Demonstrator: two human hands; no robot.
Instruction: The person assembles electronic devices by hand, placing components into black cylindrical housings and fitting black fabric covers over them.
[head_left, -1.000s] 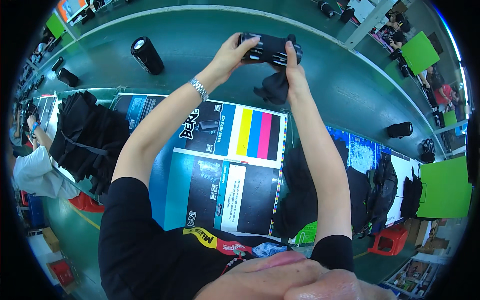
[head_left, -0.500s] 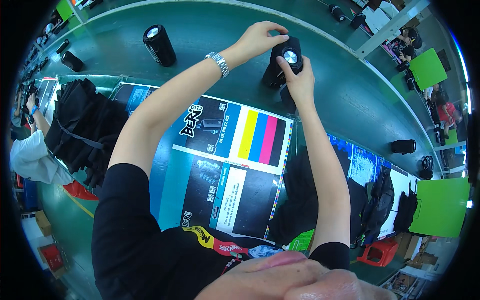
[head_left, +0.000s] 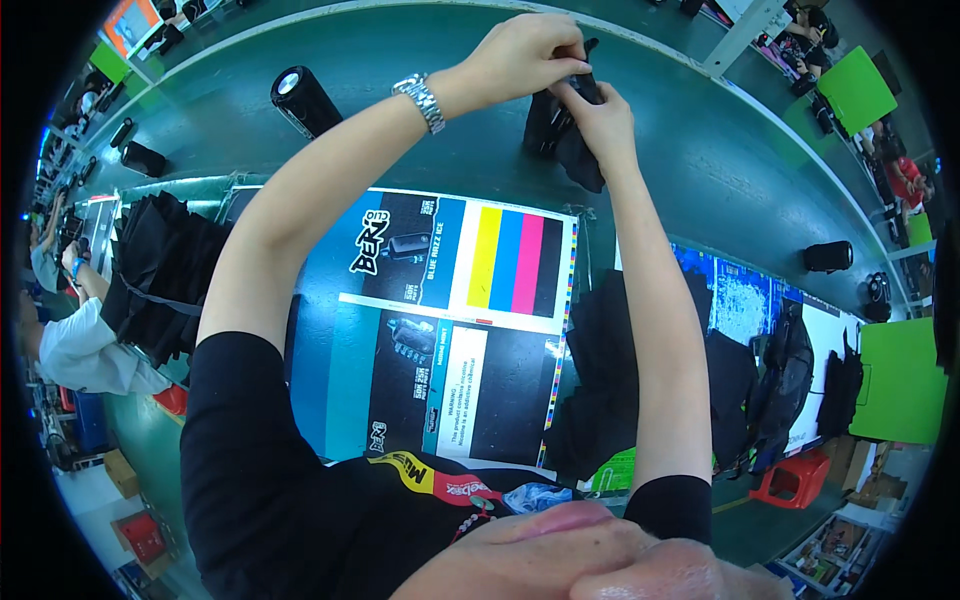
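At the far middle of the green bench stands a black cloth bag [head_left: 578, 160], its top bunched up between my hands. My left hand [head_left: 528, 58], with a metal watch on the wrist, pinches the bag's upper edge. Just to its right my right hand [head_left: 606, 122] grips the same edge, thumb and fingers closed on the cloth. The cylindrical speaker that showed its silver end earlier is now hidden by cloth and fingers. Another black speaker [head_left: 305, 102] with a silver end stands to the left of my hands.
A printed sheet [head_left: 390, 290] covers the near bench. Piles of black cloth bags lie left [head_left: 165, 270] and right [head_left: 605, 370]. More dark speakers rest far left [head_left: 143, 159] and right [head_left: 828, 257]. A co-worker's arm [head_left: 90, 275] shows at left, a red stool [head_left: 790, 480] at right.
The speaker's silver end, visible between my hands before, is covered. Both hands have come closer together on the bag's top, and my left hand has risen slightly. The view has shifted a little.
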